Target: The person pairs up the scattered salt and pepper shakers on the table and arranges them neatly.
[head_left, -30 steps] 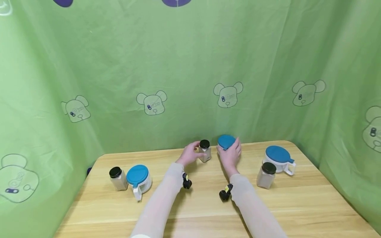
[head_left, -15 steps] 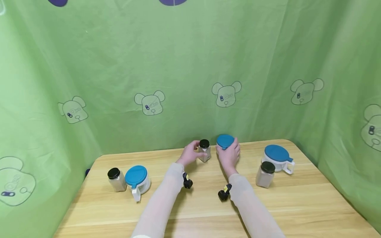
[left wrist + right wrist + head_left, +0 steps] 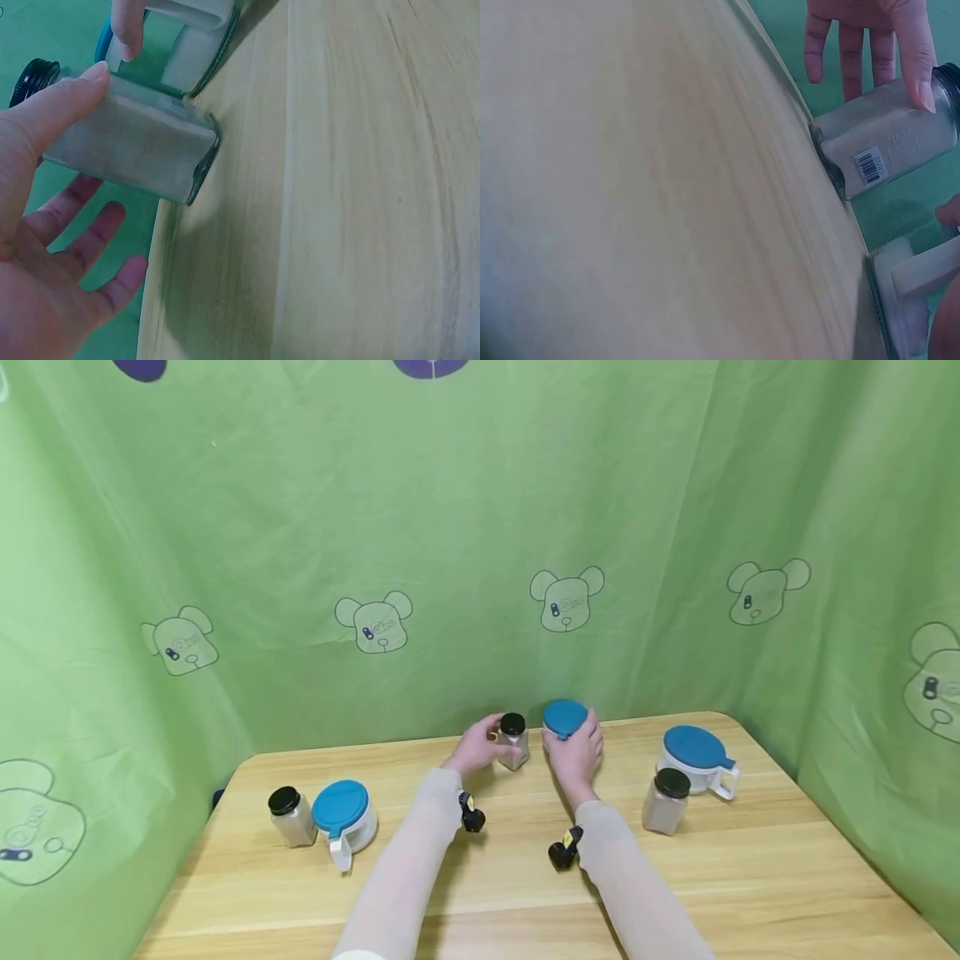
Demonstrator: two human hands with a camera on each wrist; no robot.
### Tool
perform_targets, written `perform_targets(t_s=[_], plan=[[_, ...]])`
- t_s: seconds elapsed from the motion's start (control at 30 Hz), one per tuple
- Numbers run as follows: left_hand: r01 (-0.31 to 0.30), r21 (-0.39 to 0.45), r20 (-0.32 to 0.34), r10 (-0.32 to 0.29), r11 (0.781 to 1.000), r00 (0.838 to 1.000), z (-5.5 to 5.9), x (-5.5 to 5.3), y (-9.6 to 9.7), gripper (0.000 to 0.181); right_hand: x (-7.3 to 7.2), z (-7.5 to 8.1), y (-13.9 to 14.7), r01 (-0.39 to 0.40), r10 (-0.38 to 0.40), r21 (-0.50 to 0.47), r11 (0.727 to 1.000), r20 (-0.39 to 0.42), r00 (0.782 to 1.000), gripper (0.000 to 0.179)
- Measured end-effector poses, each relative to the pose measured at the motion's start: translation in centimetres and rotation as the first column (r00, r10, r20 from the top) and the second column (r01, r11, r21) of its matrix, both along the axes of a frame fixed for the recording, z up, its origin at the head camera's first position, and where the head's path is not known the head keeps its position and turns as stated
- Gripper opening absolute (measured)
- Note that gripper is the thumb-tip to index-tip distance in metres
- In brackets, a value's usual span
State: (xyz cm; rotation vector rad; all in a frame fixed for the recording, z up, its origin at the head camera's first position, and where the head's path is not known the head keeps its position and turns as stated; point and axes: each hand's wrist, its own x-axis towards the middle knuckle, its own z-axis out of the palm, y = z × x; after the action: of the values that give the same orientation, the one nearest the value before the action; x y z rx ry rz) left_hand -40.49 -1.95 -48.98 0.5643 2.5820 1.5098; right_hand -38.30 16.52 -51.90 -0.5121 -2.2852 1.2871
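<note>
At the table's far edge my left hand (image 3: 472, 749) holds a square glass jar (image 3: 514, 752) with a black lid and pale contents. In the left wrist view the thumb lies along the jar (image 3: 142, 142); the lower fingers are spread. A barcode label shows on the jar (image 3: 889, 146) in the right wrist view. Just to its right, my right hand (image 3: 577, 758) grips a blue-lidded seasoning pot (image 3: 565, 717) with a white handle. The handle of the pot (image 3: 922, 274) shows at the right wrist view's lower right edge. Both containers stand apart, upright on the table.
On the left of the wooden table (image 3: 510, 893) stand a black-lidded jar (image 3: 294, 822) and a blue-lidded pot (image 3: 342, 806). On the right are another black-lidded jar (image 3: 665, 806) and blue-lidded pot (image 3: 693, 750). A green curtain (image 3: 465, 527) hangs behind.
The head view has shifted slightly, so everything sits a little further left in it. Both hands and their containers keep their places on the table.
</note>
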Motion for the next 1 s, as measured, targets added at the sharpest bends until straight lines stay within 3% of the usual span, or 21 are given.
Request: perform_targets(t_s=[0.37,0.7,1.0], plan=[[-0.113,0.079,-0.021,0.115,0.99,0.993,-1.0,0.6,1.1,0.074,0.2,-0.1,0.1,0.001,-0.001,0.023,1.0,-0.004,1.0,0.104],[-0.085,-0.091,-0.16,0.07,0.992,0.985,-0.9,0.6,0.6,0.071,0.3,0.0,0.1,0.003,-0.002,0.031,1.0,-0.012,1.0,0.101],[-0.158,-0.137,-0.209,0.127,0.978,0.97,-0.9,0.9,0.7,0.072,0.4,0.7,-0.1,0.007,-0.007,0.002,1.0,-0.016,1.0,0.1]])
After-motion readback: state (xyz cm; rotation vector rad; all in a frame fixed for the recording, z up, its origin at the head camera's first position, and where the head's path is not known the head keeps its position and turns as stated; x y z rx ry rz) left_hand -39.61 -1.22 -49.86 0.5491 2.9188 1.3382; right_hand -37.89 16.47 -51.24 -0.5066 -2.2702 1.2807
